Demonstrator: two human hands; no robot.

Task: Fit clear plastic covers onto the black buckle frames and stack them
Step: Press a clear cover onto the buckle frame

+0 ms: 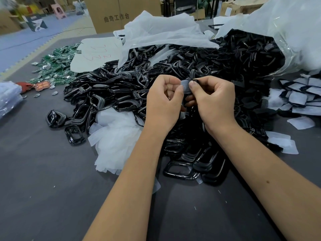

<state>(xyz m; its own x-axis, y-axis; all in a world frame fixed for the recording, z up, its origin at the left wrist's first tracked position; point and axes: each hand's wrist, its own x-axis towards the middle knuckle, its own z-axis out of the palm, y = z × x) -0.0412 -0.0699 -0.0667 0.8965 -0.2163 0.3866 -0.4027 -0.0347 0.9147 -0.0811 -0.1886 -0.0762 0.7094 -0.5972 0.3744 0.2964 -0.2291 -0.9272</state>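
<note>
While both hands work above the buckle pile (139,87), left hand (164,103) and right hand (214,100), fingers curled, pinch one clear cover (186,86) on a black frame (196,81) between them.

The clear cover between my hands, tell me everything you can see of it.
The clear cover is a small, thin, translucent greyish piece, plastic by its look, held up above the heap of black buckle frames. The left hand pinches its left edge and the right hand its right, thumb on its face. A black frame edge shows at its upper right; whether it is seated there cannot be told. Its lower part is hidden by fingers.
</note>
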